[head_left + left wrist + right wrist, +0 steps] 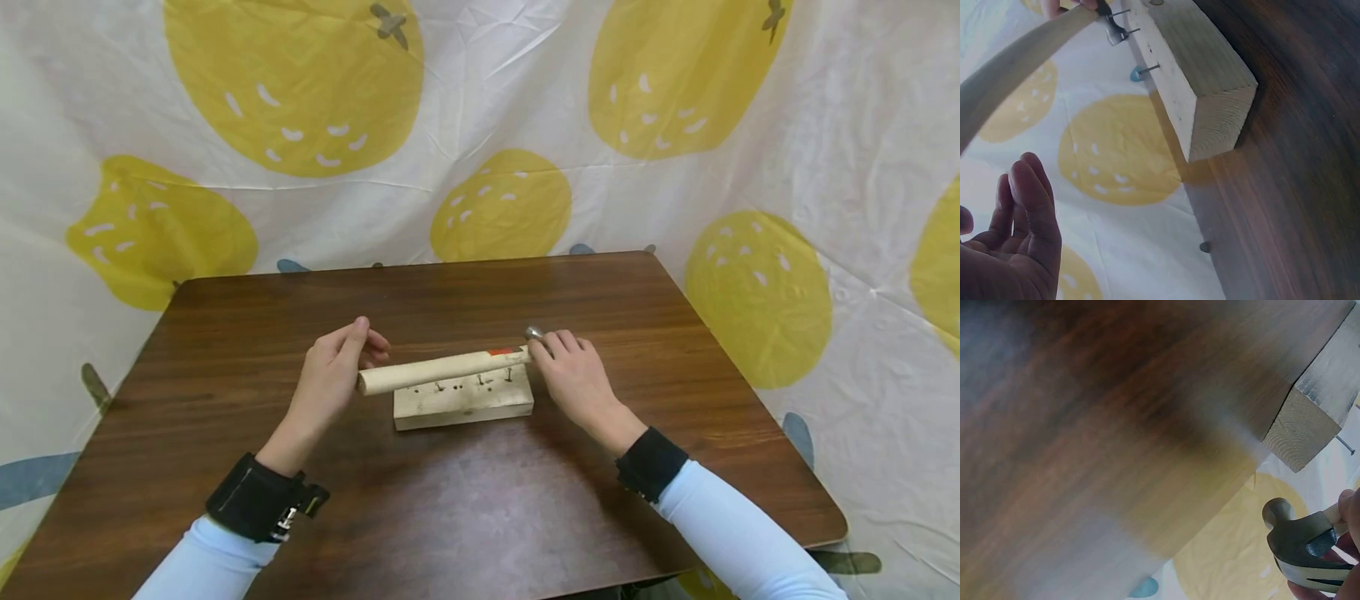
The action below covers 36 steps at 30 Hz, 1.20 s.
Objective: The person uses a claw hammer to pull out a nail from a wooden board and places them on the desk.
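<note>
Three nails stand up from the top face of a wooden block, which sits on the brown worktop, and judging by how they lie the nailing looks part done at most. Done so far: the points are in the wood, deep enough for the nails to hold themselves up. Left: all three shanks show a good length above the surface, and none of the three heads is down to the wood. Dark marks are scattered among them; whether these are holes or sunken nail heads I cannot tell. The hammer is over the block, its pale handle slanting across above the nails and its metal head beyond the block's right end, apart from the wood and from any nail. The right hand has its grip closed on the handle just below that head. The left hand holds nothing; its grip is loose, fingers lightly bent beside the handle's butt end, and the left wrist view shows a gap between them.
</note>
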Each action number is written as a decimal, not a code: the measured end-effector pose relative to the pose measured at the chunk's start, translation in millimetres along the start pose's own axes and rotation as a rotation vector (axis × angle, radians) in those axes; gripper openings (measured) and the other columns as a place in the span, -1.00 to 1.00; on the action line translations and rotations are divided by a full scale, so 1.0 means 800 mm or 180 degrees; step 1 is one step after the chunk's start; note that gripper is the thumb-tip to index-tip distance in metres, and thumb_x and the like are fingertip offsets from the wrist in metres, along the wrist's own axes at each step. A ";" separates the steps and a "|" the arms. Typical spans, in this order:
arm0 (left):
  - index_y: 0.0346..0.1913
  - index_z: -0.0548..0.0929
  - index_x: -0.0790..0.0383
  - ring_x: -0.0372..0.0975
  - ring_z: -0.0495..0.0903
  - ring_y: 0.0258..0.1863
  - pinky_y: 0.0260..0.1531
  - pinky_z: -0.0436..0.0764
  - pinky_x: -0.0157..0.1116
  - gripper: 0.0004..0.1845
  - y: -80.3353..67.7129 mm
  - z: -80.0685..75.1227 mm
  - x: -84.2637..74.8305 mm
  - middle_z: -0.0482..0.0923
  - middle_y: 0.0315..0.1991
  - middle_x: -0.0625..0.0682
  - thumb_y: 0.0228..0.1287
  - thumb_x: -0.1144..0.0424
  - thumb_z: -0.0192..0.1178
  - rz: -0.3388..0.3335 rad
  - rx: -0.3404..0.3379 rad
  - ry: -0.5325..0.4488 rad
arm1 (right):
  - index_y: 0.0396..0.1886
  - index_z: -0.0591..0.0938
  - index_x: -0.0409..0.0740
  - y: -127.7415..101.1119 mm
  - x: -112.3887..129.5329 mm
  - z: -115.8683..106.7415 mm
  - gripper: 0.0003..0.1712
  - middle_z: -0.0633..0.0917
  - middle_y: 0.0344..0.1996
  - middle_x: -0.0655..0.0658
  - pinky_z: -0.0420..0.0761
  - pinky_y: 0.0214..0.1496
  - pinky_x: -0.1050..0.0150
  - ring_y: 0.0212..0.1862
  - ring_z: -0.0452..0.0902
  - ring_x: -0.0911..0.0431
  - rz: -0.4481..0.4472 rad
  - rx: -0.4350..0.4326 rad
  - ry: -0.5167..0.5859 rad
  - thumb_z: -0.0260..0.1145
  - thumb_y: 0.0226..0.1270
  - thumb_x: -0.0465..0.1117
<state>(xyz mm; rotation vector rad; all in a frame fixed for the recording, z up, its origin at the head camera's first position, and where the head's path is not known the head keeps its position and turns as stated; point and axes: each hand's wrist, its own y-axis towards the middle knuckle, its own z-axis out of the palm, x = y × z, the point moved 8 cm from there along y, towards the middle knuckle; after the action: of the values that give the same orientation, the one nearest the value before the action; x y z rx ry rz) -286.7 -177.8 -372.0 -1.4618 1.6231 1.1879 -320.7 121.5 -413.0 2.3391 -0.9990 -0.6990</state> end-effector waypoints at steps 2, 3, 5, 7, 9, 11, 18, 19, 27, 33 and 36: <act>-0.07 0.71 0.34 -0.12 0.63 -0.47 -0.54 0.65 -0.26 -0.31 0.000 -0.002 0.004 0.69 -0.22 0.22 0.64 -0.22 -0.19 -0.0060 -0.0006 0.0020 | 0.00 0.62 -0.24 0.000 0.000 0.000 -0.79 0.64 -0.20 -0.20 0.66 -0.32 -0.03 -0.10 0.60 -0.15 0.0033 0.0005 0.0051 0.32 0.48 -0.23; -0.05 0.71 0.35 -0.11 0.63 -0.49 -0.58 0.65 -0.24 -0.31 0.001 -0.002 0.005 0.68 -0.24 0.23 0.64 -0.22 -0.19 -0.0085 -0.0009 0.0014 | 0.01 0.62 -0.24 0.000 -0.001 -0.001 -0.78 0.64 -0.21 -0.19 0.66 -0.32 -0.02 -0.10 0.60 -0.14 0.0051 -0.0001 0.0085 0.32 0.48 -0.24; -0.02 0.68 0.36 -0.09 0.62 -0.55 -0.57 0.67 -0.24 -0.33 0.001 -0.002 0.009 0.66 -0.31 0.24 0.64 -0.21 -0.17 -0.0137 -0.0020 0.0027 | 0.03 0.63 -0.26 0.002 -0.001 -0.002 -0.77 0.65 -0.22 -0.19 0.66 -0.31 0.01 -0.11 0.60 -0.14 0.0075 -0.0032 0.0177 0.32 0.48 -0.25; 0.01 0.66 0.37 -0.08 0.63 -0.54 -0.54 0.66 -0.26 -0.38 0.002 0.000 0.013 0.65 -0.36 0.25 0.65 -0.17 -0.14 -0.0167 -0.0004 0.0058 | 0.04 0.63 -0.27 0.004 -0.003 -0.004 -0.75 0.65 -0.22 -0.19 0.66 -0.29 0.03 -0.11 0.60 -0.13 0.0111 -0.0076 0.0295 0.35 0.46 -0.26; 0.02 0.64 0.37 -0.09 0.64 -0.46 -0.50 0.66 -0.26 -0.46 0.003 0.002 0.016 0.65 -0.34 0.22 0.65 -0.10 -0.06 -0.0150 0.0039 0.0124 | 0.04 0.64 -0.29 0.006 -0.005 -0.005 -0.73 0.65 -0.23 -0.18 0.65 -0.26 0.04 -0.12 0.59 -0.13 0.0170 -0.0115 0.0441 0.38 0.43 -0.28; 0.03 0.64 0.33 -0.10 0.63 -0.44 -0.46 0.66 -0.25 -0.55 0.003 0.006 0.019 0.65 -0.30 0.19 0.63 -0.04 0.02 -0.0132 0.0102 0.0247 | 0.03 0.63 -0.30 0.007 -0.009 -0.006 -0.72 0.64 -0.23 -0.19 0.65 -0.22 0.04 -0.12 0.58 -0.13 0.0250 -0.0153 0.0583 0.41 0.38 -0.32; 0.02 0.66 0.20 -0.03 0.63 -0.03 -0.08 0.59 -0.06 -0.70 0.001 0.018 0.016 0.67 -0.06 0.10 0.55 0.03 0.17 -0.0018 0.0281 0.0628 | 0.05 0.63 -0.30 0.009 -0.019 -0.017 -0.67 0.64 -0.22 -0.19 0.67 -0.22 0.00 -0.15 0.58 -0.11 0.0545 -0.0392 0.1115 0.46 0.32 -0.39; 0.02 0.66 0.20 -0.03 0.63 -0.03 -0.06 0.58 -0.05 -0.72 0.001 0.020 0.016 0.67 -0.06 0.10 0.54 0.04 0.18 -0.0005 0.0297 0.0629 | 0.06 0.63 -0.29 0.010 -0.020 -0.018 -0.67 0.64 -0.21 -0.18 0.67 -0.23 0.00 -0.15 0.58 -0.10 0.0582 -0.0431 0.1188 0.46 0.33 -0.36; 0.01 0.64 0.21 0.01 0.59 0.02 0.05 0.55 0.02 -0.74 0.009 0.036 0.004 0.59 0.01 0.12 0.47 0.09 0.27 0.0241 0.0439 0.0747 | 0.10 0.64 -0.28 0.014 -0.017 -0.029 -0.64 0.65 -0.19 -0.16 0.64 -0.20 0.04 -0.14 0.57 -0.05 0.0799 -0.0604 0.1663 0.46 0.34 -0.34; 0.08 0.62 0.23 0.04 0.57 0.02 0.02 0.54 0.05 -0.66 0.009 0.052 -0.005 0.58 0.08 0.14 0.43 0.08 0.32 0.0428 0.0625 0.0833 | 0.10 0.63 -0.30 0.020 -0.011 -0.033 -0.67 0.67 -0.16 -0.16 0.60 -0.09 0.04 -0.10 0.56 -0.05 0.0791 -0.0637 0.1924 0.42 0.39 -0.33; 0.10 0.62 0.20 0.02 0.57 0.06 0.05 0.55 0.05 -0.64 0.007 0.063 -0.008 0.59 0.10 0.11 0.41 0.07 0.35 0.0503 0.0759 0.0837 | 0.09 0.64 -0.32 0.024 -0.009 -0.033 -0.67 0.69 -0.17 -0.17 0.60 -0.08 0.05 -0.10 0.57 -0.04 0.0759 -0.0700 0.2129 0.43 0.37 -0.35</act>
<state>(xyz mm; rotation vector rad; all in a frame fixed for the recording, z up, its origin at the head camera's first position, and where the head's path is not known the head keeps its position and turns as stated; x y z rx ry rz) -296.4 -129.6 -384.6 -1.4011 2.0146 0.8729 -317.9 121.5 -380.2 1.9921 -0.8137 0.0763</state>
